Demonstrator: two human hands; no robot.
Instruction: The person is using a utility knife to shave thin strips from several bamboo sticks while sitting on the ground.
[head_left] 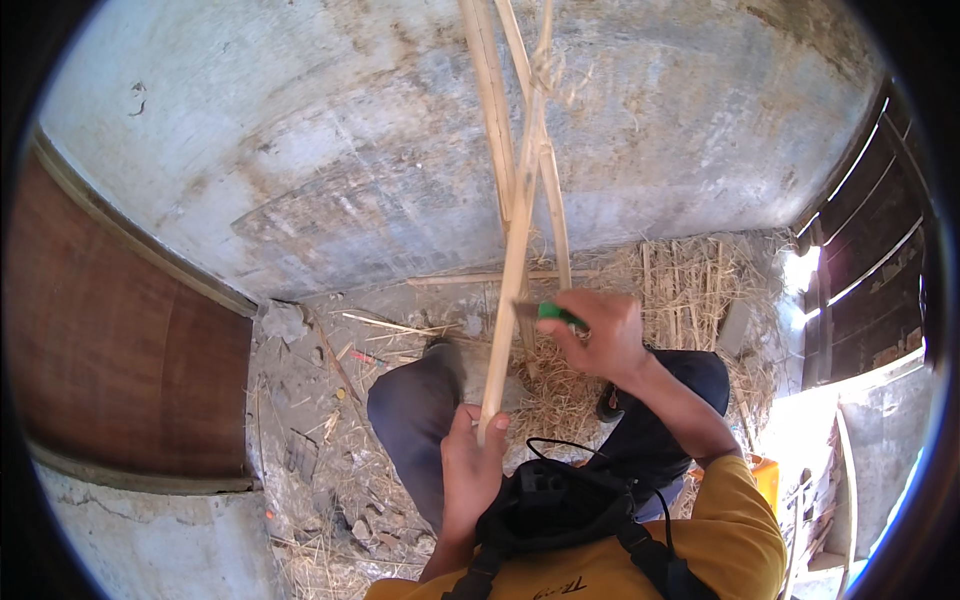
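Observation:
My left hand [470, 460] grips the lower end of a long pale cane strip [512, 270] that rises toward the grey wall. My right hand [600, 335] holds a knife with a green handle [558, 315], its blade lying against the strip about halfway up. Two other thin cane strips [490, 100] cross it higher up and lean on the wall. My knees in dark trousers [415, 420] are below the strip.
A grey plastered wall [300, 150] stands in front and a brown wooden door [110, 370] is at left. Straw and cane shavings [690, 290] litter the floor. A dark barred opening [870, 240] is at right. A black strapped device [555, 505] hangs on my chest.

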